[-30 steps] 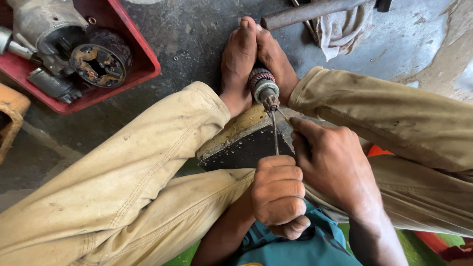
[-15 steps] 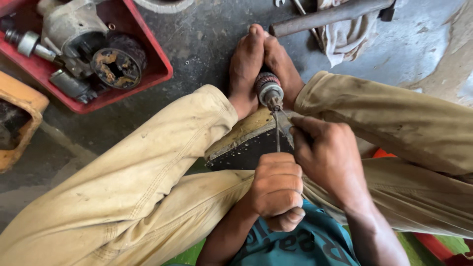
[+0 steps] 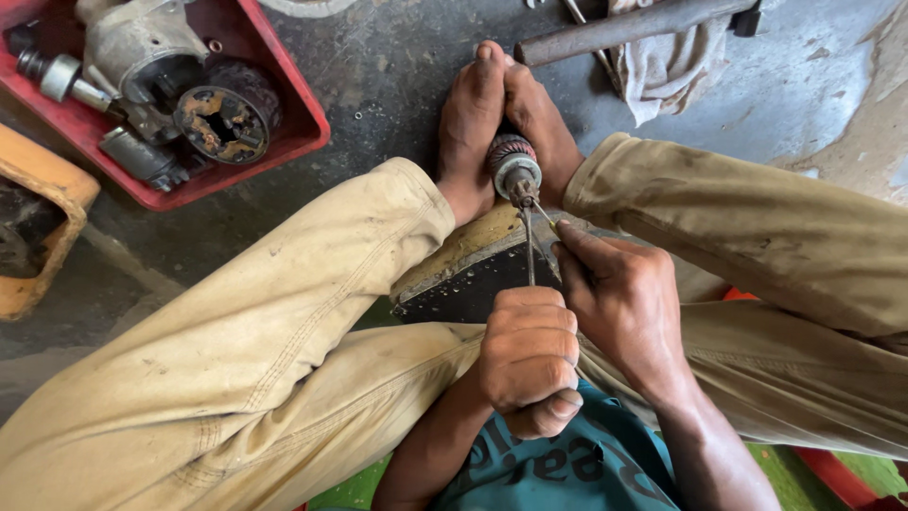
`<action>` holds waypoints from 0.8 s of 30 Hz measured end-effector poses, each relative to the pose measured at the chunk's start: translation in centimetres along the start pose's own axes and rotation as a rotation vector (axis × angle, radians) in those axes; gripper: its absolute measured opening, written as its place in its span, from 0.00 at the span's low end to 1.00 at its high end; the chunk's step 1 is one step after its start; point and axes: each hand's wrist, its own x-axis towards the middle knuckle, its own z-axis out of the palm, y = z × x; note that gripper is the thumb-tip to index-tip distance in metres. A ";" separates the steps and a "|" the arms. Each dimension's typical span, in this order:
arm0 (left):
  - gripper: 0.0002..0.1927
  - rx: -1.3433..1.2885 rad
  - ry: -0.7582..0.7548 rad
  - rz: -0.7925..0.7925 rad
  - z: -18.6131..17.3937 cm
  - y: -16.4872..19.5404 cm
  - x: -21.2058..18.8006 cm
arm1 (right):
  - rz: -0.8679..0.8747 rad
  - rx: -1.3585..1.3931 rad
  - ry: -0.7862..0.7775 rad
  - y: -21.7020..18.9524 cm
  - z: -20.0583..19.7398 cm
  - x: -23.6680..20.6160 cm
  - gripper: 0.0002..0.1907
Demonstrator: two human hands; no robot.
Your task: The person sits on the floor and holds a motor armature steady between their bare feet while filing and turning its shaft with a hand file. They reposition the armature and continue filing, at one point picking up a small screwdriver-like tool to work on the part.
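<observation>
I sit on the floor with a copper-wound motor armature clamped upright between my two bare feet. My left hand is closed in a fist around the handle of a thin metal tool whose tip meets the armature's end. Beside it, my right hand pinches a small thin piece at the armature with its fingertips. A dark metal block lies under my legs, just in front of my hands.
A red tray at upper left holds a starter motor housing and a round brush plate. An orange container sits at the left edge. A metal bar and a grey rag lie at the top.
The view has shifted, so the tray and feet sit lower and further right in frame. Both hands stay at the armature with the tool in the same grip.
</observation>
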 end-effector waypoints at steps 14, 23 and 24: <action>0.17 0.013 -0.022 -0.010 0.3 -0.2 0.1 | -0.173 -0.099 -0.024 2.6 0.4 -0.5 0.17; 0.17 0.020 0.003 0.025 0.3 -0.3 -0.1 | -0.276 -0.140 -0.028 3.9 1.0 -0.9 0.21; 0.18 0.016 -0.004 0.022 0.3 -0.3 -0.1 | -0.285 -0.145 -0.024 4.0 1.1 -1.0 0.21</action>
